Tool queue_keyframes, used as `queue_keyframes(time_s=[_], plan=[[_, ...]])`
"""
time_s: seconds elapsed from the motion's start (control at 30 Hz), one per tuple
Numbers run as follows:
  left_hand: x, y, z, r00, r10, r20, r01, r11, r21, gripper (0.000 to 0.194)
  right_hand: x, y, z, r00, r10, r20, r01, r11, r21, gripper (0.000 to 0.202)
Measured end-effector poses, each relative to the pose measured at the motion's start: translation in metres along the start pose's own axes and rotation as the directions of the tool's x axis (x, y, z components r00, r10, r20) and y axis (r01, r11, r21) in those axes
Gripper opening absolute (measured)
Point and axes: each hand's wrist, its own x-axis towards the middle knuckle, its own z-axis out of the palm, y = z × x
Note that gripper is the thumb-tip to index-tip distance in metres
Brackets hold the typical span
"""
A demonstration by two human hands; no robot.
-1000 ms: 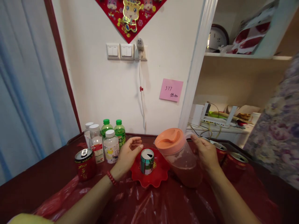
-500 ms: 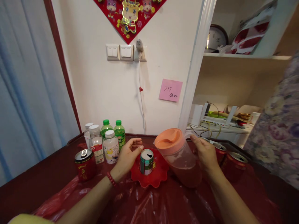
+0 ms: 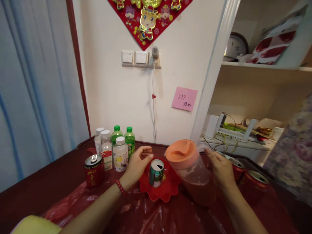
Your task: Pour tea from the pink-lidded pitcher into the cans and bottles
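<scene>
A small green can [image 3: 156, 177] with an opened top stands on a red scalloped plate [image 3: 159, 194]. Just left of it is my left hand [image 3: 137, 162], its fingers stretched and curved and the thumb apart from them, holding nothing. My right hand [image 3: 222, 167] grips the handle of a clear plastic pitcher [image 3: 195, 177]. The pitcher has an orange lid [image 3: 181, 152] and reddish liquid inside, and it leans left with its spout near the can's upper right. I see no stream between spout and can.
Left of my left hand stand several bottles [image 3: 120, 154] with white or green caps and a red can [image 3: 94, 171]. More red cans [image 3: 253, 185] stand behind and right of my right hand. Crinkled red plastic film [image 3: 70, 201] covers part of the table.
The whole view has shifted, so the scene sits a little lower and farther right. My hands, the pitcher and the green can keep nearly the same places relative to each other.
</scene>
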Motion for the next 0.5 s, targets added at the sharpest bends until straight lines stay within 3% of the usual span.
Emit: queue_keyframes(time_s=[0.5], plan=[[-0.0006,0.001,-0.0022,0.999,0.003,-0.036,-0.005,0.999,-0.053,0.032,0.0016,0.006,-0.0041,0.996,0.079,0.037,-0.079,0.997,-0.013,0.064]])
